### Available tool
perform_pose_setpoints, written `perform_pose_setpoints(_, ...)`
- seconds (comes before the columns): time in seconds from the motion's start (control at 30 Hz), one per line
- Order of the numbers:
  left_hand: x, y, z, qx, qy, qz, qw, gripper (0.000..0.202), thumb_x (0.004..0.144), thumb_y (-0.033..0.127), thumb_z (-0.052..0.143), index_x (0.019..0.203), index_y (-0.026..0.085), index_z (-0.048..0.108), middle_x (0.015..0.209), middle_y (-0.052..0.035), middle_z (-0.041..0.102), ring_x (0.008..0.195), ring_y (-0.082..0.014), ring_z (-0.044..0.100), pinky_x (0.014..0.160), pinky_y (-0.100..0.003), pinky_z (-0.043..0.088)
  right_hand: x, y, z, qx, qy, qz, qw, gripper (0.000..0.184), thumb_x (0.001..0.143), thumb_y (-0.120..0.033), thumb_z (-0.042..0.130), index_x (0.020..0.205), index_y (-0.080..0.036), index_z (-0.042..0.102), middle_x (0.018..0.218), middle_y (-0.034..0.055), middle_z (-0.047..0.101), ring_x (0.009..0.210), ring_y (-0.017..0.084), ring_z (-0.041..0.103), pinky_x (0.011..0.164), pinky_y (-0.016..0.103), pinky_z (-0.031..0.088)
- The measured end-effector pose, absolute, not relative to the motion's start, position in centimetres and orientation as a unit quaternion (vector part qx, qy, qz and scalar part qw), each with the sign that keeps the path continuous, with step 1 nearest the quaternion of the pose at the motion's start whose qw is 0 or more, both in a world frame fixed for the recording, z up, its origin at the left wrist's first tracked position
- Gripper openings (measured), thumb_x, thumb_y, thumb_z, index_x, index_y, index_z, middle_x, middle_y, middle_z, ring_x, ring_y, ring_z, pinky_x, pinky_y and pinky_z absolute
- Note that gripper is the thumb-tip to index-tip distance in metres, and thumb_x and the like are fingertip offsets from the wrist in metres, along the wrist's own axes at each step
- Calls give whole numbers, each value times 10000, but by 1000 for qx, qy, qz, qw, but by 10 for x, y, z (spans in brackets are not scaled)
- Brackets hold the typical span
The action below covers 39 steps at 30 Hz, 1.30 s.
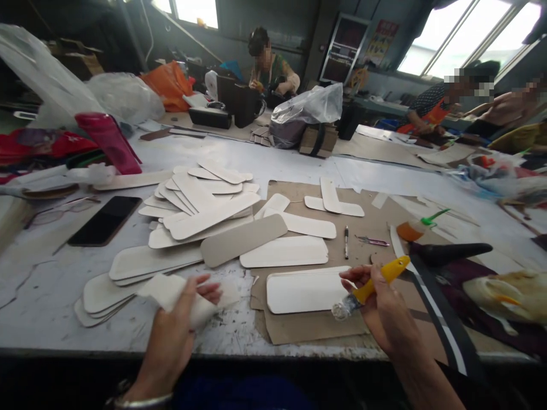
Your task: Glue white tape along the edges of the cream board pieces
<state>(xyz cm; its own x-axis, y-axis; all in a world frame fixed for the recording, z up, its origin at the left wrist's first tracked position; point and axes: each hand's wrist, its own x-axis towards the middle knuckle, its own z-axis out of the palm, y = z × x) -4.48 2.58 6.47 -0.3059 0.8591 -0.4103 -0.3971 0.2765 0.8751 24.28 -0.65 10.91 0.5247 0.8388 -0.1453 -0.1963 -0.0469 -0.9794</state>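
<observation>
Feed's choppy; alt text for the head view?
The right hand holds a yellow-handled brush by a flat white panel; the left hand holds a thin white sheet. Beyond lie a phone and a pile of pale panels on the table.

A single head-worn camera looks forward and down across a worktable (273, 165), set above the near edge, which runs low across the frame. The left hand (177, 319) and right hand (382, 302), nearest the lens, reach in from the bottom, seen from the wearer's own side. The wide view carries over the tabletop to a worker (273, 71) beyond, top center, and to windows (436, 34) at both upper sides.
</observation>
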Motion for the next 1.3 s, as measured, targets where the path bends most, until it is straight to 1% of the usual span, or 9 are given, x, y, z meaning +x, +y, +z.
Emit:
perform_pose_setpoints(0.1,-32,3,38,487,571,432,500,290,787,402,598,907,150,677,689,-61,669,674,-192,647,666,-251,551,239,-8,92,-649,-332,358,583,521,700,-703,535,819,-200,600,870,39,615,843,176,538,718,281,448)
perform_pose_setpoints(0.23,-15,-4,25,793,403,346,298,312,746,220,598,1042,153,670,936,-145,679,878,-269,644,810,-341,539,230,-9,75,-648,-342,385,562,474,761,-651,510,880,-195,562,753,-7,506,568,101,431,472,220,353)
perform_pose_setpoints(0.4,-7,11,17,885,292,341,122,385,790,45,441,1141,112,585,1113,-157,621,1082,-259,559,918,-406,501,208,-7,72,-631,-347,409,560,441,748,-614,561,819,-184,495,650,-19,500,518,109,463,490,237,402)
perform_pose_setpoints(0.5,-8,12,9,896,284,329,93,409,794,-2,395,1158,98,552,1151,-155,601,1092,-232,554,920,-393,506,190,-5,69,-635,-361,432,529,464,714,-625,585,811,-187,465,589,-34,489,517,132,497,530,268,453)
perform_pose_setpoints(0.63,-10,9,2,901,276,324,78,412,806,2,399,1190,90,520,1159,-160,595,1096,-234,550,911,-404,510,181,-8,59,-645,-410,414,494,429,737,-598,561,826,-186,479,691,-5,506,574,154,533,570,306,486)
perform_pose_setpoints(0.77,-11,8,3,901,280,323,75,410,817,12,401,1198,101,523,1166,-149,596,1104,-230,547,929,-395,498,208,-17,55,-709,-443,284,470,394,768,-570,529,848,-185,514,808,40,537,594,169,558,611,340,483)
perform_pose_setpoints(1.03,-15,10,3,898,272,345,25,417,835,36,385,1207,146,539,1141,-105,620,1075,-187,574,954,-309,463,289,-30,59,-789,-472,44,390,400,777,-577,466,802,-185,548,811,88,596,776,249,581,777,410,445)
perform_pose_setpoints(1.2,-25,12,-14,911,270,311,36,590,858,73,382,1409,248,265,1249,-65,559,1163,-182,512,1015,-290,401,304,-41,72,-775,-502,-51,381,367,843,-515,408,754,-193,558,803,99,608,807,241,568,788,398,447)
perform_pose_setpoints(1.3,-34,19,-29,921,254,294,24,616,858,118,335,1432,276,175,1241,-58,568,1118,-211,552,913,-301,495,323,-58,90,-793,-451,-93,400,392,813,-552,445,797,-183,576,829,107,632,802,244,588,778,395,457)
